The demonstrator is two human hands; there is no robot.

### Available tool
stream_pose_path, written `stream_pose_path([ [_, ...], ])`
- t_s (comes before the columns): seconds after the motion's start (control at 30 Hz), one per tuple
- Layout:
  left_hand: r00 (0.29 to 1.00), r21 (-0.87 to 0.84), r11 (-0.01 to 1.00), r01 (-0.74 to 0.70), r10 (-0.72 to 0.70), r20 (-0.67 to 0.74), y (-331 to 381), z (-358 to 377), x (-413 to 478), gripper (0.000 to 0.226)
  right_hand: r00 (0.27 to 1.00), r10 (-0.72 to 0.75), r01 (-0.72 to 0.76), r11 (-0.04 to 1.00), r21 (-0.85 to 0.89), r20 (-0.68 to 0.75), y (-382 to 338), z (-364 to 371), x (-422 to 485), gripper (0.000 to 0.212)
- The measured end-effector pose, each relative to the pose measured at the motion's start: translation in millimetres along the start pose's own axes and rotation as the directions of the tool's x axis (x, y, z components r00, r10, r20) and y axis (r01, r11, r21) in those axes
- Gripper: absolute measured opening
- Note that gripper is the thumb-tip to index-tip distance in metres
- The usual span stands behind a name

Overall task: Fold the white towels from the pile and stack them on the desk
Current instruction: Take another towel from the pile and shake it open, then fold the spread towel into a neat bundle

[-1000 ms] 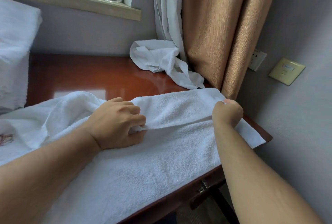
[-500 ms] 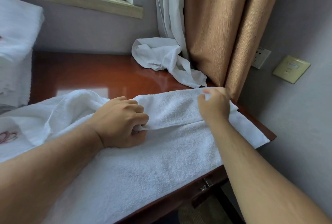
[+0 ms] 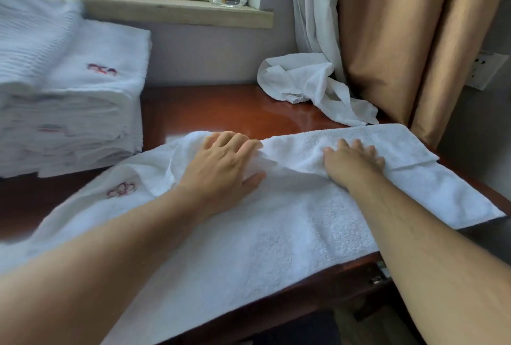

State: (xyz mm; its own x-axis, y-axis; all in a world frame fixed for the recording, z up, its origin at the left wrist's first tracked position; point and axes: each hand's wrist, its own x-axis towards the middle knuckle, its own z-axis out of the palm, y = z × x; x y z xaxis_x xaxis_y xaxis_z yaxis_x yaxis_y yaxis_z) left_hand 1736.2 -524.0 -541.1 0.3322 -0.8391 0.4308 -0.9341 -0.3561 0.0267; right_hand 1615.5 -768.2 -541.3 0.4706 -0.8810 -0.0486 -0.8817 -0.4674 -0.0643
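Observation:
A long white towel [image 3: 276, 234] lies spread across the front of the red-brown desk [image 3: 215, 106], its far edge folded over toward me. My left hand [image 3: 224, 167] lies flat on the towel near its middle, fingers straight. My right hand [image 3: 351, 162] presses flat on the folded strip further right. A red embroidered mark [image 3: 121, 189] shows on the towel's left part. A tall stack of folded white towels [image 3: 72, 101] stands at the desk's left back.
A crumpled white cloth [image 3: 301, 82] lies at the desk's back right, against a white sheer curtain [image 3: 315, 12] and tan drapes [image 3: 409, 40]. A glass dish [image 3: 226, 0] sits on the window sill. A wall socket [image 3: 484, 70] is at far right.
Both hands have let go of the folded towel edge and opened flat onto it. The view has tilted left, bringing the towel stack into sight.

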Motion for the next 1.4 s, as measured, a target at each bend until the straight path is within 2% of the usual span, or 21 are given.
stream_pose_path([
  [0.07, 0.99, 0.057, 0.989, 0.139, -0.14, 0.011, -13.2, -12.4, -19.9, 0.056, 0.995, -0.069, 0.073, 0.996, 0.055, -0.066, -26.7, -6.2, -17.8, 0.052],
  [0.13, 0.958, 0.106, 0.953, 0.285, -0.285, -0.013, -30.9, -28.4, -42.5, 0.058, 0.927, -0.336, 0.371, 0.884, 0.283, -0.167, -56.7, -7.5, -43.5, 0.048],
  [0.2, 0.912, 0.152, 0.901, 0.407, -0.411, -0.009, -47.7, -44.0, -64.0, 0.064, 0.816, -0.558, 0.562, 0.706, 0.43, -0.151, -83.9, -11.8, -76.1, 0.071],
  [0.23, 0.883, 0.166, 0.871, 0.462, -0.47, 0.008, -55.0, -51.1, -73.2, 0.068, 0.771, -0.625, 0.614, 0.678, 0.404, -0.123, -94.8, -12.9, -89.4, 0.087],
  [0.3, 0.831, 0.185, 0.826, 0.532, -0.552, 0.071, -64.2, -62.6, -86.3, 0.066, 0.727, -0.674, 0.684, 0.698, 0.211, -0.128, -109.9, -7.6, -103.5, 0.095],
  [0.37, 0.835, 0.202, 0.832, 0.517, -0.542, 0.095, -70.0, -67.2, -91.7, 0.044, 0.704, -0.677, 0.693, 0.721, 0.0, -0.213, -118.4, -0.4, -110.9, 0.076],
  [0.5, 0.886, 0.124, 0.879, 0.461, -0.463, -0.01, -78.5, -70.4, -91.6, 0.013, 0.699, -0.594, 0.648, 0.762, 0.002, -0.398, -129.8, 7.7, -130.7, 0.057],
  [0.53, 0.873, 0.016, 0.873, 0.487, -0.486, -0.051, -81.3, -73.1, -90.0, 0.008, 0.645, -0.604, 0.701, 0.712, 0.047, -0.469, -132.6, 8.7, -138.5, 0.051],
  [0.6, 0.816, -0.24, 0.814, 0.529, -0.566, -0.121, -86.5, -80.2, -84.7, 0.007, 0.467, -0.658, 0.858, 0.498, 0.124, -0.59, -138.2, 9.0, -156.3, 0.032],
  [0.67, 0.762, -0.425, 0.734, 0.529, -0.632, -0.141, -91.4, -92.7, -76.4, 0.01, 0.354, -0.802, 0.935, 0.305, 0.18, -0.481, -145.7, 8.3, -175.6, 0.028],
  [0.77, 0.746, -0.576, 0.655, 0.488, -0.656, -0.114, -100.8, -114.1, -64.0, 0.013, 0.32, -0.925, 0.938, 0.281, 0.201, -0.202, -159.1, 16.0, -192.5, 0.044],
  [0.83, 0.812, -0.475, 0.753, 0.455, -0.57, -0.125, -106.2, -127.2, -61.1, 0.003, 0.33, -0.936, 0.936, 0.308, 0.169, -0.123, -164.7, 20.0, -192.3, 0.048],
  [0.9, 0.906, -0.218, 0.896, 0.386, -0.413, -0.09, -108.5, -139.1, -64.3, 0.022, 0.314, -0.947, 0.944, 0.304, 0.125, -0.069, -167.7, 23.6, -189.6, 0.051],
  [1.0, 0.961, 0.043, 0.968, 0.246, -0.239, -0.139, -111.6, -155.2, -71.5, 0.024, 0.327, -0.943, 0.938, 0.332, 0.098, 0.065, -170.4, 28.0, -187.2, 0.059],
  [1.13, 0.95, 0.037, 0.994, 0.105, -0.089, -0.298, -118.1, -170.5, -91.4, 0.023, 0.368, -0.925, 0.921, 0.376, 0.102, 0.093, -173.4, 24.3, -186.4, 0.06],
  [1.2, 0.938, 0.036, 0.996, 0.086, -0.069, -0.34, -119.1, -167.2, -105.9, 0.023, 0.325, -0.945, 0.945, 0.322, 0.062, -0.044, -171.3, 17.7, -191.4, 0.047],
  [1.27, 0.919, 0.019, 0.994, 0.11, -0.095, -0.383, -115.4, -156.2, -122.8, 0.024, 0.091, -0.928, 0.99, 0.125, -0.072, -0.361, -171.1, 15.4, -199.5, 0.025],
  [1.3, 0.906, 0.004, 0.991, 0.135, -0.122, -0.406, -113.4, -148.6, -131.5, 0.025, -0.039, -0.862, 0.988, 0.043, -0.15, -0.506, -170.6, 16.9, -203.8, 0.02],
  [1.33, 0.891, -0.011, 0.986, 0.165, -0.154, -0.426, -111.8, -140.6, -139.7, 0.027, -0.125, -0.791, 0.978, 0.003, -0.208, -0.599, -170.8, 17.9, -209.1, 0.015],
  [1.37, 0.875, -0.025, 0.981, 0.194, -0.185, -0.447, -110.9, -132.8, -146.9, 0.027, -0.164, -0.736, 0.971, -0.002, -0.24, -0.657, -172.7, 19.1, -213.9, 0.012],
  [1.4, 0.857, -0.043, 0.975, 0.219, -0.213, -0.469, -110.9, -126.0, -153.1, 0.027, -0.138, -0.702, 0.972, 0.039, -0.231, -0.699, -175.4, 19.9, -217.9, 0.022],
])
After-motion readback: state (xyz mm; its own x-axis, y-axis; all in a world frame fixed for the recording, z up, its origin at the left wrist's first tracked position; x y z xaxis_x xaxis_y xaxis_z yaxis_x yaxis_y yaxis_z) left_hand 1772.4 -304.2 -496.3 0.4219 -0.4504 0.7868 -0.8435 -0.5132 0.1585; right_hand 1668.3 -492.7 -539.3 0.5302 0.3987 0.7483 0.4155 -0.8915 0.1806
